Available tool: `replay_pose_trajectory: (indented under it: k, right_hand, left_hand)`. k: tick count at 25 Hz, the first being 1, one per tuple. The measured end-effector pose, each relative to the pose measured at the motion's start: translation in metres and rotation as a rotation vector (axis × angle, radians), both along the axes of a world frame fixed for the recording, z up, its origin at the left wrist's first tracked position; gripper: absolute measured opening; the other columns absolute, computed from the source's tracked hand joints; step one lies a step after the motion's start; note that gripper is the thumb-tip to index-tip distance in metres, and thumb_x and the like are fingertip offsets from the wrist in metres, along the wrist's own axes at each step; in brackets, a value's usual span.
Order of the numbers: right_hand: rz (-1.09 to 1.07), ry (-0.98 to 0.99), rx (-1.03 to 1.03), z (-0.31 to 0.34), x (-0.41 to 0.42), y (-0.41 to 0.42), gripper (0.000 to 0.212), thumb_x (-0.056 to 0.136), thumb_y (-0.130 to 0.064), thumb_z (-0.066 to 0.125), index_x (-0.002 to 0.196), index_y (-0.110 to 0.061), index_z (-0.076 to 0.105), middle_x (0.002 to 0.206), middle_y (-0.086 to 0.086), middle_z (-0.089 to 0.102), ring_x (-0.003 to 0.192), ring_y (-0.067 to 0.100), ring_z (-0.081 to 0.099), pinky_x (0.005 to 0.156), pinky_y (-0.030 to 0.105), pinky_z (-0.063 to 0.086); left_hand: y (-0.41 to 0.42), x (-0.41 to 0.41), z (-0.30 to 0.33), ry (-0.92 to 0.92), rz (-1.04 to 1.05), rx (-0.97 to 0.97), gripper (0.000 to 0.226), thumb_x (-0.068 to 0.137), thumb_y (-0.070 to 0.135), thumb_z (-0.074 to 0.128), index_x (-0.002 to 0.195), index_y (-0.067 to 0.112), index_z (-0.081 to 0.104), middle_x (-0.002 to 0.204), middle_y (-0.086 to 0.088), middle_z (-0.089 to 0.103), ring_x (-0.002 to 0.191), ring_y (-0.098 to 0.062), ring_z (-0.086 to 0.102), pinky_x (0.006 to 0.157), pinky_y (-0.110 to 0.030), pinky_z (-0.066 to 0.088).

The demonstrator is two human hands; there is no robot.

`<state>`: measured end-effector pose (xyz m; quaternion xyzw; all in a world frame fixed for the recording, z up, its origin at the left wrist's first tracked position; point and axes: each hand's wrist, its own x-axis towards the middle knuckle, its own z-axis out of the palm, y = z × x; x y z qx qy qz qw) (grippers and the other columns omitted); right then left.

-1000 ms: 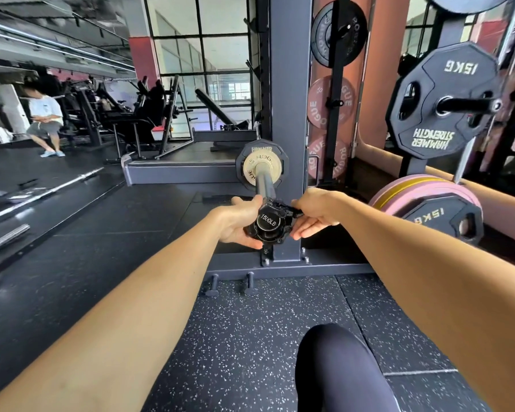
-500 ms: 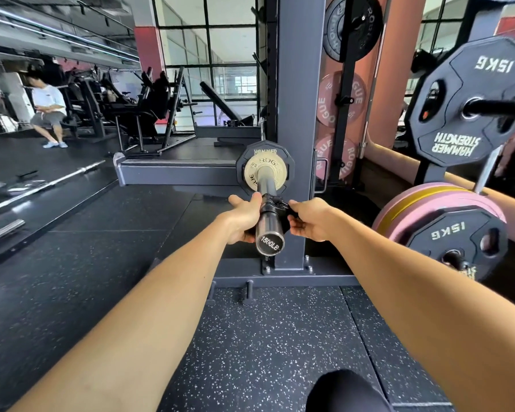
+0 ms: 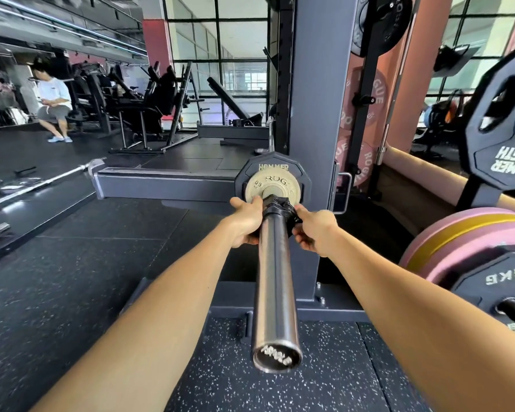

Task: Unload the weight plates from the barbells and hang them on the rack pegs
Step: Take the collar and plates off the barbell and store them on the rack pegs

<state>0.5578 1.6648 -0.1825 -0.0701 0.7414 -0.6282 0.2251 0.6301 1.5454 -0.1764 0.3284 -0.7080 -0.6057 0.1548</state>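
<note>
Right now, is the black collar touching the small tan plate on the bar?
Touching. The head view shows the collar, gripped by the left hand and right hand, butted against the tan plate, with no bare sleeve between them.

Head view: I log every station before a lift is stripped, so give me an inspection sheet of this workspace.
Surface: black speckled rubber floor.
Job's things: barbell sleeve carrying a small pale plate in front of a black plate; a black collar sits against them.
Clutter: pink plates and a black plate stored at right.
Hands: left hand and right hand both grip the collar.
Cables: nothing seen.
Surroundings: grey rack post; seated person at far left.
</note>
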Motion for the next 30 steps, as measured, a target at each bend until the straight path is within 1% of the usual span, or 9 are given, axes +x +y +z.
replay_pose_trajectory:
  k: [4, 8, 12, 16, 19, 22, 25, 28, 30]
  right_hand:
    - [-0.033, 0.055, -0.006, 0.0, -0.043, -0.032, 0.035, 0.096, -0.034, 0.058, 0.077, -0.005, 0.056, 0.058, 0.007, 0.059, 0.034, 0.013, 0.046, 0.033, 0.018, 0.038]
    - [-0.044, 0.065, -0.035, 0.0, -0.07, -0.052, 0.036, 0.096, -0.032, 0.059, 0.072, -0.006, 0.053, 0.059, 0.008, 0.059, 0.026, 0.01, 0.046, 0.031, 0.016, 0.039]
    - [-0.058, 0.074, -0.033, -0.002, -0.084, -0.065, 0.034, 0.097, -0.03, 0.057, 0.073, -0.006, 0.053, 0.058, 0.007, 0.056, 0.028, 0.011, 0.043, 0.031, 0.016, 0.038]
    - [-0.07, 0.058, -0.067, -0.001, -0.079, -0.063, 0.034, 0.097, -0.028, 0.057, 0.072, -0.006, 0.053, 0.058, 0.007, 0.056, 0.036, 0.013, 0.047, 0.032, 0.017, 0.04]
    - [-0.072, 0.086, -0.081, 0.005, -0.075, -0.06, 0.026, 0.098, -0.018, 0.053, 0.079, -0.002, 0.058, 0.06, 0.011, 0.057, 0.038, 0.017, 0.052, 0.034, 0.02, 0.045]
    - [-0.078, 0.261, -0.025, 0.017, -0.073, -0.059, 0.026, 0.094, -0.017, 0.046, 0.093, 0.003, 0.063, 0.066, 0.014, 0.062, 0.042, 0.024, 0.058, 0.046, 0.031, 0.054]
    - [-0.029, 0.427, 0.023, 0.029, -0.067, -0.057, 0.032, 0.094, -0.023, 0.038, 0.091, -0.006, 0.064, 0.076, 0.015, 0.066, 0.051, 0.027, 0.061, 0.064, 0.044, 0.061]
    - [0.013, 0.481, 0.034, 0.029, -0.067, -0.057, 0.023, 0.098, -0.028, 0.045, 0.092, -0.015, 0.063, 0.075, 0.01, 0.064, 0.053, 0.023, 0.058, 0.067, 0.043, 0.06]
    - [0.047, 0.511, 0.054, 0.028, -0.07, -0.059, 0.031, 0.097, -0.039, 0.05, 0.102, -0.014, 0.067, 0.072, 0.001, 0.059, 0.056, 0.018, 0.053, 0.062, 0.037, 0.054]
  left_hand:
    - [-0.029, -0.042, -0.003, 0.011, 0.036, 0.005, 0.036, 0.102, 0.049, 0.027, 0.111, 0.013, 0.023, 0.105, -0.014, 0.052, 0.096, -0.028, 0.058, 0.076, -0.045, 0.057]
    - [-0.043, -0.07, -0.004, 0.01, 0.074, -0.081, 0.05, 0.102, 0.048, 0.022, 0.129, 0.008, 0.032, 0.124, -0.017, 0.051, 0.101, -0.028, 0.056, 0.06, -0.038, 0.054]
    - [-0.05, -0.083, -0.007, -0.066, 0.151, -0.28, 0.05, 0.105, 0.031, 0.017, 0.141, 0.002, 0.035, 0.141, -0.019, 0.045, 0.116, -0.032, 0.047, 0.071, -0.029, 0.039]
    - [-0.047, -0.081, -0.004, -0.067, 0.097, -0.204, 0.044, 0.104, 0.034, 0.018, 0.136, 0.008, 0.034, 0.118, -0.014, 0.053, 0.085, -0.022, 0.049, 0.044, -0.028, 0.042]
    - [-0.046, -0.078, -0.001, -0.058, 0.058, -0.09, 0.033, 0.103, 0.043, 0.02, 0.121, 0.017, 0.028, 0.097, -0.009, 0.053, 0.074, -0.017, 0.051, 0.049, -0.03, 0.044]
    - [-0.044, -0.077, 0.001, -0.057, 0.048, -0.058, 0.031, 0.103, 0.045, 0.021, 0.117, 0.018, 0.024, 0.109, -0.013, 0.056, 0.079, -0.019, 0.054, 0.051, -0.031, 0.046]
    - [-0.043, -0.078, 0.001, -0.04, 0.051, -0.035, 0.043, 0.102, 0.048, 0.023, 0.128, 0.014, 0.024, 0.118, -0.016, 0.058, 0.09, -0.023, 0.059, 0.053, -0.032, 0.049]
    - [-0.043, -0.079, 0.0, -0.024, 0.045, -0.018, 0.032, 0.103, 0.045, 0.022, 0.113, 0.015, 0.023, 0.114, -0.016, 0.058, 0.087, -0.022, 0.058, 0.052, -0.032, 0.049]
    - [-0.044, -0.079, -0.001, -0.016, 0.056, -0.004, 0.03, 0.103, 0.044, 0.023, 0.109, 0.014, 0.023, 0.11, -0.015, 0.057, 0.085, -0.022, 0.057, 0.053, -0.031, 0.049]
